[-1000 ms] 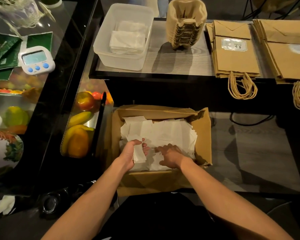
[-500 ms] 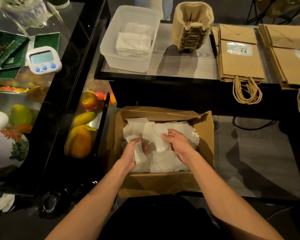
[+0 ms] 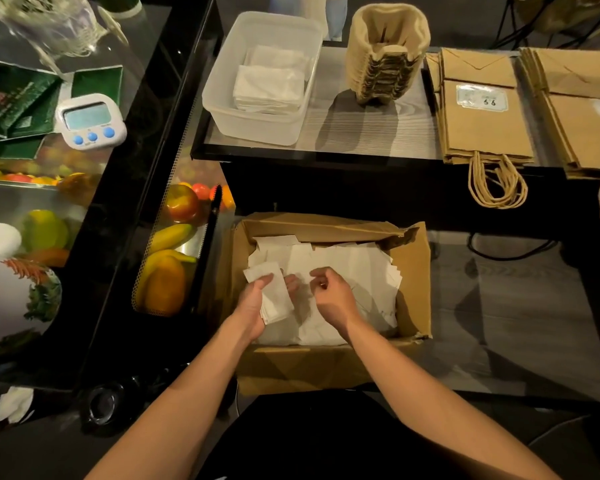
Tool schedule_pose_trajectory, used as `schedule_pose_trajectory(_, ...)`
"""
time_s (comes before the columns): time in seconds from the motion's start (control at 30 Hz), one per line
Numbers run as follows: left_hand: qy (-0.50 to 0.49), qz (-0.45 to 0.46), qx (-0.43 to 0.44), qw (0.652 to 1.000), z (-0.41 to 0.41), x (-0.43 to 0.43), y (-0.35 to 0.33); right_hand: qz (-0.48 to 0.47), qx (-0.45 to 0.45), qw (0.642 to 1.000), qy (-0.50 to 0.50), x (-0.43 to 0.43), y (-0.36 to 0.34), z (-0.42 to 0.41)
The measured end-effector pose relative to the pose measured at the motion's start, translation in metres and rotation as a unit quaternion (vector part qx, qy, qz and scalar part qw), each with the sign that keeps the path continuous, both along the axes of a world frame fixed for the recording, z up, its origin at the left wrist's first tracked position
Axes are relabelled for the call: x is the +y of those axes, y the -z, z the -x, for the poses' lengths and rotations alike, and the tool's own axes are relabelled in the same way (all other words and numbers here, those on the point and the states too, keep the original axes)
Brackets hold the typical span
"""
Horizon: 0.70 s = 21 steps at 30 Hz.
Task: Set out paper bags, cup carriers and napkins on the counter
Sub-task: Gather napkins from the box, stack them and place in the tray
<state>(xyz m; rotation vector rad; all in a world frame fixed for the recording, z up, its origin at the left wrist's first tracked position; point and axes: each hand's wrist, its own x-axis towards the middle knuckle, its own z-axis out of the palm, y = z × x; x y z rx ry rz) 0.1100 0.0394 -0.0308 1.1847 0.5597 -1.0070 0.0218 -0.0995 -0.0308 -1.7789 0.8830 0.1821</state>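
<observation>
Now my left hand [image 3: 255, 303] grips a napkin wad [image 3: 274, 296] over the box [image 3: 413, 271] of loose napkins [image 3: 354, 271]; right hand [image 3: 333, 296] curls, hold unclear; tub [image 3: 219, 109] holds folded napkins [image 3: 269, 88].

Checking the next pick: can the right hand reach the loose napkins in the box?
Probably yes: the right hand hovers over the loose napkins in the open cardboard box, nothing between.

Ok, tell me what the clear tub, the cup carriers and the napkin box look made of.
Tub: probably plastic, smooth and translucent; the napkins show through its walls. Cup carriers: moulded paper pulp by the look, matte beige, with rough layered edges. Box: brown corrugated cardboard, matte, with creased flaps and a torn corner.
</observation>
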Motion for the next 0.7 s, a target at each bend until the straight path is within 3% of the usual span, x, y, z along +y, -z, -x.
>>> schedule_pose_trajectory(0.1,0.006,-0.093,-0.027,0.995,-0.003,0.005,0.004,-0.060,0.060,0.993,-0.080,0.007,0.011,0.001)
schedule_pose_trajectory(0.2,0.080,-0.207,-0.081,0.972,0.000,0.004,0.008,0.010,0.081,0.983,-0.166,0.024,0.016,-0.012)
schedule_pose_trajectory(0.27,0.098,-0.233,-0.089,0.963,0.003,0.002,0.011,0.042,0.127,0.974,-0.183,0.032,0.017,-0.025)
schedule_pose_trajectory(0.47,0.095,-0.250,-0.079,0.960,0.006,0.001,0.016,0.161,0.204,0.914,-0.313,0.044,0.026,-0.031)
schedule_pose_trajectory(0.6,0.111,-0.245,-0.094,0.958,0.007,0.005,0.021,0.271,0.148,0.868,-0.389,0.041,0.031,-0.032)
schedule_pose_trajectory(0.7,0.106,-0.241,-0.102,0.959,0.007,0.005,0.018,0.284,0.117,0.851,-0.427,0.042,0.031,-0.030)
